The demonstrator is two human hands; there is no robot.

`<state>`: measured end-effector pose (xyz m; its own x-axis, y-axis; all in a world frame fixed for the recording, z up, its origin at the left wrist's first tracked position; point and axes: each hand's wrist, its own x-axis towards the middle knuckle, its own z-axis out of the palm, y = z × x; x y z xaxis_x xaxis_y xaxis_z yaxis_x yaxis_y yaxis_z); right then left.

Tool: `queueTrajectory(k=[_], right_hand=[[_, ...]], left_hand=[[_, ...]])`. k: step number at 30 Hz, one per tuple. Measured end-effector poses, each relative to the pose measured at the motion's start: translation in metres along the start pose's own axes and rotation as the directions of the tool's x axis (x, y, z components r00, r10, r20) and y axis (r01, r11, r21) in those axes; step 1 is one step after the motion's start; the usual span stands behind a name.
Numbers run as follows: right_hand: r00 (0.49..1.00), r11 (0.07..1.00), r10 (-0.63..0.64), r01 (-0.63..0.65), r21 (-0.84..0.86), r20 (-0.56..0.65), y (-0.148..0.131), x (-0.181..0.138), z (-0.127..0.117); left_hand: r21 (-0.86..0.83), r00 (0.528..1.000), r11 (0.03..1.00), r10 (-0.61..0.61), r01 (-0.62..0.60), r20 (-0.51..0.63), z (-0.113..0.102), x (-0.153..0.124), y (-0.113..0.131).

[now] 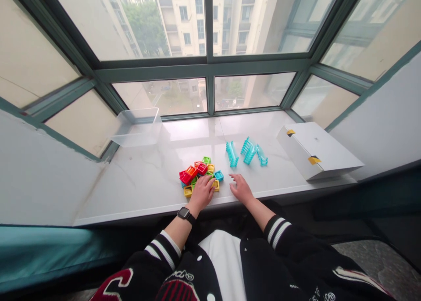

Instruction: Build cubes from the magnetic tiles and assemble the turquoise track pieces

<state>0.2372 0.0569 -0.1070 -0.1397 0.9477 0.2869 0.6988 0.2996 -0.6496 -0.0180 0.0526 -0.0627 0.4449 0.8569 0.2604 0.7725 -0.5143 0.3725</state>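
Observation:
A heap of small coloured square tiles [199, 171], red, orange, yellow, green and blue, lies on the white marble window sill [144, 182]. My left hand [202, 192], with a black watch on the wrist, rests on the near side of the heap, fingers curled over the tiles. My right hand [240, 188] lies flat on the sill just right of the heap, fingers spread, holding nothing. Beyond it stand several turquoise tiles [246, 152] set on edge in small rows.
A clear plastic bin [140, 127] sits at the back left of the sill. A white box with yellow tape tabs [317, 149] lies at the right. Window frames close the sill behind and at both sides.

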Motion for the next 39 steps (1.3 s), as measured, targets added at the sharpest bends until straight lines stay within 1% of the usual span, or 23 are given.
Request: queueTrajectory(k=[1, 3, 6, 8, 11, 15, 17, 20, 23, 26, 29, 33, 37, 39], right_hand=[[0.998, 0.999, -0.048, 0.048, -0.003, 0.03, -0.007, 0.005, 0.004], [0.992, 0.995, -0.086, 0.089, -0.036, 0.091, -0.019, 0.015, 0.011], [0.983, 0.994, -0.06, 0.075, -0.081, 0.173, -0.032, 0.027, 0.017], [0.98, 0.994, -0.029, 0.05, -0.101, 0.197, -0.037, 0.032, 0.018], [0.984, 0.991, 0.016, 0.008, -0.132, 0.18, -0.035, 0.033, 0.015], [0.989, 0.988, 0.094, -0.079, -0.134, 0.116, -0.023, 0.028, 0.003], [0.984, 0.985, 0.159, -0.152, -0.083, 0.078, -0.014, 0.024, -0.006], [0.956, 0.954, 0.291, -0.293, 0.069, 0.037, 0.002, 0.015, -0.019], [0.913, 0.885, 0.407, -0.398, 0.24, 0.015, 0.015, 0.002, -0.029], [0.886, 0.808, 0.461, -0.441, 0.391, 0.047, 0.019, -0.009, -0.034], [0.875, 0.718, 0.469, -0.459, 0.523, 0.124, 0.009, -0.015, -0.039], [0.87, 0.605, 0.444, -0.467, 0.645, 0.213, -0.017, -0.012, -0.043], [0.876, 0.553, 0.413, -0.458, 0.697, 0.248, -0.038, -0.003, -0.045], [0.88, 0.537, 0.399, -0.451, 0.712, 0.257, -0.046, 0.002, -0.044]], left_hand=[[0.006, 1.0, 1.0, -0.011, 0.011, 0.013, 0.003, 0.002, -0.001], [0.015, 0.999, 1.0, -0.028, 0.027, 0.028, 0.005, 0.002, -0.004], [0.012, 0.999, 1.0, -0.025, 0.025, 0.024, 0.004, 0.0, -0.005], [0.002, 1.0, 1.0, -0.021, 0.021, 0.022, 0.002, -0.002, -0.005], [-0.014, 0.999, 1.0, -0.016, 0.016, 0.046, -0.002, -0.006, -0.004], [-0.026, 0.998, 1.0, -0.004, 0.005, 0.062, -0.005, -0.01, -0.003], [-0.03, 0.998, 1.0, -0.001, 0.003, 0.058, -0.006, -0.01, -0.003], [-0.041, 0.999, 0.999, -0.004, 0.006, 0.046, -0.007, -0.01, -0.003], [-0.057, 0.999, 0.998, -0.032, 0.034, 0.041, -0.007, -0.009, -0.001], [-0.079, 0.998, 0.995, -0.056, 0.059, 0.041, -0.006, -0.009, 0.003], [-0.084, 0.998, 0.995, -0.047, 0.05, 0.035, -0.005, -0.009, 0.006], [-0.066, 0.999, 0.997, -0.024, 0.026, 0.042, -0.006, -0.009, 0.01], [-0.06, 0.999, 0.997, -0.045, 0.046, 0.013, -0.016, -0.005, 0.022], [-0.107, 0.998, 0.993, -0.059, 0.057, -0.021, -0.022, -0.002, 0.03]])
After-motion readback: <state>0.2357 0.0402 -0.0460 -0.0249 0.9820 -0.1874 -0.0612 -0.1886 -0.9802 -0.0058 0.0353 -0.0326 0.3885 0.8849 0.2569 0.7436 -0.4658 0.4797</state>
